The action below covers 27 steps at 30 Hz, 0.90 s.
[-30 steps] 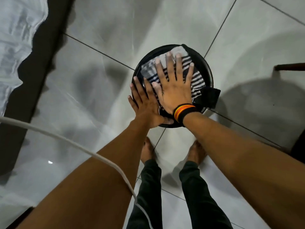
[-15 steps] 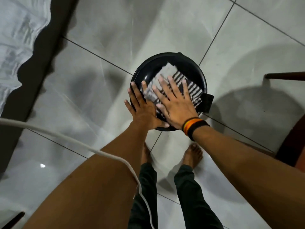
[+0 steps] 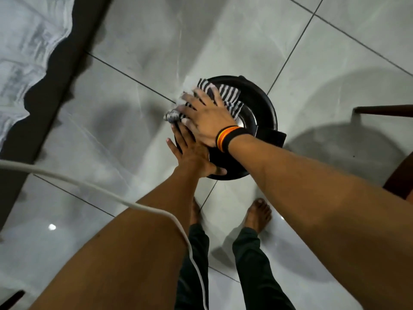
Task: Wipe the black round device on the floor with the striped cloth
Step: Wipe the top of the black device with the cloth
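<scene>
The black round device (image 3: 263,101) sits on the grey tiled floor in front of my feet. The black-and-white striped cloth (image 3: 225,95) lies across its top left part and hangs over its left edge. My right hand (image 3: 207,117), with a black and orange wristband, presses flat on the cloth with fingers spread toward the left. My left hand (image 3: 192,157) lies flat on the device's near left rim, partly under my right hand, fingers apart and holding nothing.
A white cable (image 3: 93,189) crosses over my left forearm. A dark strip and a pale fabric (image 3: 24,45) lie at the left. Dark wooden furniture (image 3: 388,110) stands at the right edge. My bare feet (image 3: 259,214) stand just behind the device.
My right hand has swept the cloth from the middle of the device's top to its left edge. The left hand stays pressed on the near rim.
</scene>
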Available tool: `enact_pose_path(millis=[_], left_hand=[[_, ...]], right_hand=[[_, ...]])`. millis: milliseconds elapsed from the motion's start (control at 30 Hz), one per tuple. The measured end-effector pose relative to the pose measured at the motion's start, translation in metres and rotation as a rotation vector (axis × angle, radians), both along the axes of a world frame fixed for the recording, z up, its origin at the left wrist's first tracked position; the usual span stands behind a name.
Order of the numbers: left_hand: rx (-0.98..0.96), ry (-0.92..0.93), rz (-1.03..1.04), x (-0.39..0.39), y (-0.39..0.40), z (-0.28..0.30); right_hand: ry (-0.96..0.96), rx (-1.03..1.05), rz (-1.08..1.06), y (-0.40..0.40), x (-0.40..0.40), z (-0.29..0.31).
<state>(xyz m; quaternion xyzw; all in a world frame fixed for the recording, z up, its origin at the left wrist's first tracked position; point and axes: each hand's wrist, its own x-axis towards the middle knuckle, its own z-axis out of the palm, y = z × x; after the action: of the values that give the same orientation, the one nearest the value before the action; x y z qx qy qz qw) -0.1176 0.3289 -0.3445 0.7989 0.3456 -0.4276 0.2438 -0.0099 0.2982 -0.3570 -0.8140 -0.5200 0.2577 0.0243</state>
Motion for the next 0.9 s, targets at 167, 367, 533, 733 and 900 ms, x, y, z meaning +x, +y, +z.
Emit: enact_pose_path(millis=[167, 367, 533, 733, 900], left_hand=[[-0.008, -0.172, 0.068, -0.002, -0.003, 0.005], [-0.012, -0.199, 0.072, -0.005, -0.003, 0.003], [-0.004, -0.226, 0.078, -0.005, -0.003, -0.001], [0.030, -0.180, 0.021, -0.006, -0.003, -0.003], [0.009, -0.200, 0.056, -0.006, -0.006, -0.001]], right_hand=[[-0.016, 0.023, -0.428, -0.032, 0.024, -0.007], [-0.050, 0.002, -0.942, -0.100, -0.059, -0.004], [-0.016, -0.020, -0.748, -0.095, -0.048, -0.008], [-0.099, -0.048, -0.451, -0.037, -0.003, -0.012], [-0.122, 0.002, -0.181, -0.108, -0.042, -0.010]])
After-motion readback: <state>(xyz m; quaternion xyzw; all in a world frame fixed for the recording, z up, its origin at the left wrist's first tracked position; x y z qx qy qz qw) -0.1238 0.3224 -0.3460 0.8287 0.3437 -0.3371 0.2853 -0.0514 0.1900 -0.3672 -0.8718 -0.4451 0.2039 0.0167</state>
